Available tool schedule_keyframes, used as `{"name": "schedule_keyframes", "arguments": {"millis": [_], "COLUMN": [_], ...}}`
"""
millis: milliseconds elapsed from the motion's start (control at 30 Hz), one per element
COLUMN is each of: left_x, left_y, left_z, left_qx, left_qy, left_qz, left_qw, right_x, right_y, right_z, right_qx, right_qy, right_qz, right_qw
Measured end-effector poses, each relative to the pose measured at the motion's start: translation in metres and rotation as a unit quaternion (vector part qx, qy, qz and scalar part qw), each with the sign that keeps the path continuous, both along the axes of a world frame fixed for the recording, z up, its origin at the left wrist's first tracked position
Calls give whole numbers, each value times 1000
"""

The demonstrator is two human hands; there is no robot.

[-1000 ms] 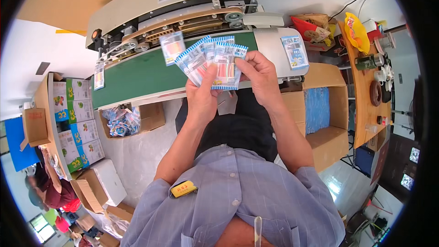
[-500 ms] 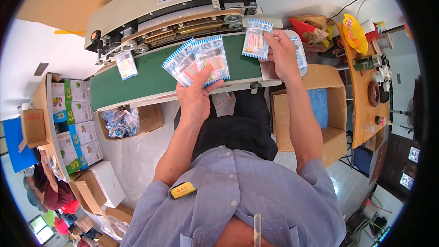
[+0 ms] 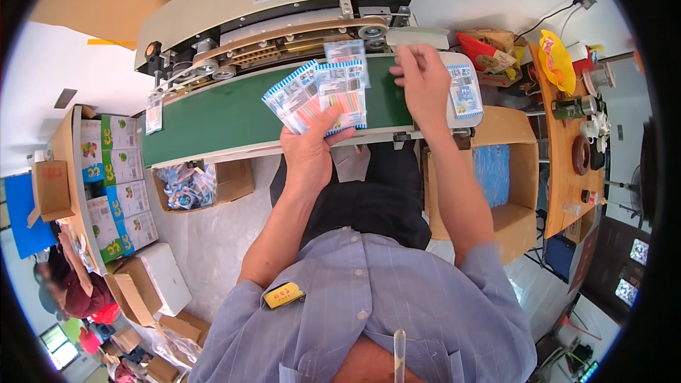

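Note:
My left hand (image 3: 310, 157) is closed on a fan of small clear packets (image 3: 340, 103) with blue-and-white striped edges and coloured sticks inside, held over the green conveyor belt (image 3: 234, 124). Behind that fan another packet (image 3: 345, 50), slightly blurred, stands at the rollers of the band sealing machine (image 3: 284, 25); its lower part is hidden. To the right, my right hand (image 3: 425, 92) hovers over the belt with loosely bent fingers apart and nothing in them. One packet (image 3: 464, 92) lies on the white plate beside it. Another packet (image 3: 154, 113) is at the belt's left end.
Below the belt's left part sits a cardboard box (image 3: 234, 179) with many packets. A larger open carton (image 3: 518, 223) with blue contents stands at the right, near a wooden table (image 3: 560, 191) with cups and bags. Printed boxes (image 3: 131, 195) are stacked at the left.
My right hand has let go of a packet, now at the sealer's rollers further left. The packet on the belt has travelled to its left end. The left hand keeps its fan.

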State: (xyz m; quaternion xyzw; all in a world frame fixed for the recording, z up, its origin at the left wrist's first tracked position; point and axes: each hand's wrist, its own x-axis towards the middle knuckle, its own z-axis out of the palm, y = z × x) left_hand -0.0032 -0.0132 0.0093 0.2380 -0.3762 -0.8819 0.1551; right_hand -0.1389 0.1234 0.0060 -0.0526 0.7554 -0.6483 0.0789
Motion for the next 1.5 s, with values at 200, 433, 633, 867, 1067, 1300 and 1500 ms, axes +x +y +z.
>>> {"name": "schedule_keyframes", "arguments": {"millis": [200,433,633,867,1067,1300,1500], "left_x": [-6,-4,-1,-2,-5,20,127], "left_y": [10,1,-6,-7,0,-12,-110], "left_z": [-3,-7,-9,1,2,4,3], "left_qx": [-8,44,-3,-38,-73,-90,-193], "left_qy": [5,50,47,3,-20,17,-23], "left_qz": [-37,-70,-82,-50,-35,132,274], "left_qw": [999,995,996,998,997,987,942], "right_x": [49,15,-17,-14,38,63,73], "right_y": [10,36,30,3,3,1,-28], "right_z": [-1,0,-7,-4,14,-16,-6], "right_qx": [-146,-174,-92,6,-92,-63,25], "right_qy": [-115,-134,-123,-67,-77,62,37], "right_qz": [140,10,14,49,137,14,65], "right_qw": [973,975,988,997,983,996,997]}}
